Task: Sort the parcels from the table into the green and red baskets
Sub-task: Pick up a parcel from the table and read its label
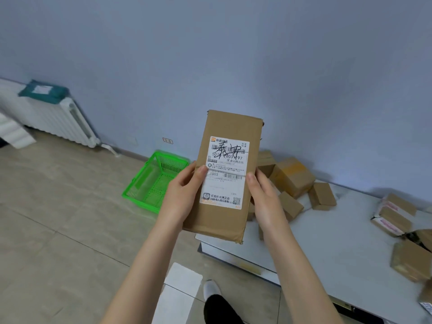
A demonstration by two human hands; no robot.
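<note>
I hold a long brown cardboard parcel (230, 129) upright in front of me, its white shipping label facing me. My left hand (184, 195) grips its left edge with the thumb on the label. My right hand (264, 197) grips the right edge. A green plastic basket (140, 185) stands on the floor to the left, behind the parcel; I see nothing inside it. Several more brown parcels (294, 176) lie on the white table (339, 232) at the right. No red basket is in view.
A white radiator (58, 118) stands along the left wall with a teal bag (44, 91) on top. More boxes (395, 216) lie at the table's right edge. A white sheet (182, 288) lies on the tiled floor near my foot (211, 288).
</note>
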